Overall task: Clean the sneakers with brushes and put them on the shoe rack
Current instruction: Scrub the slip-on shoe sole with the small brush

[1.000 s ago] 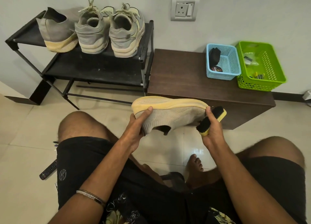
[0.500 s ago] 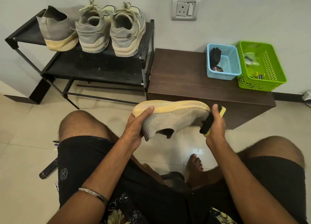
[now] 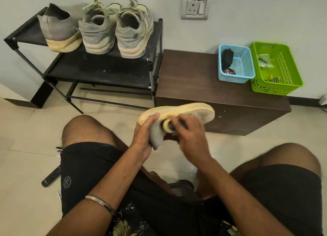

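I hold a grey knit sneaker (image 3: 203, 112) with a pale yellow sole upside down above my knees. My left hand (image 3: 144, 134) grips its heel end, thumb on the sole edge. My right hand (image 3: 190, 134) grips a yellow-backed brush (image 3: 167, 126) and presses it against the sneaker's side near the heel; the hand is motion-blurred and hides most of the brush. On the black shoe rack (image 3: 157, 40) at the back left stand the matching grey sneaker (image 3: 58, 32) and two grey laced sneakers (image 3: 96, 33) (image 3: 133, 33), heels toward me.
A low dark wooden bench (image 3: 191, 83) stands right of the rack. It carries a blue basket (image 3: 245, 65) holding a black item and a green basket (image 3: 286, 71) with small items. A remote control (image 3: 52, 176) lies on the tiled floor by my left thigh.
My right hand has carried the brush from the sneaker's toe end leftward along its side to near the heel. The left hand keeps its grip; the sneaker has barely moved.
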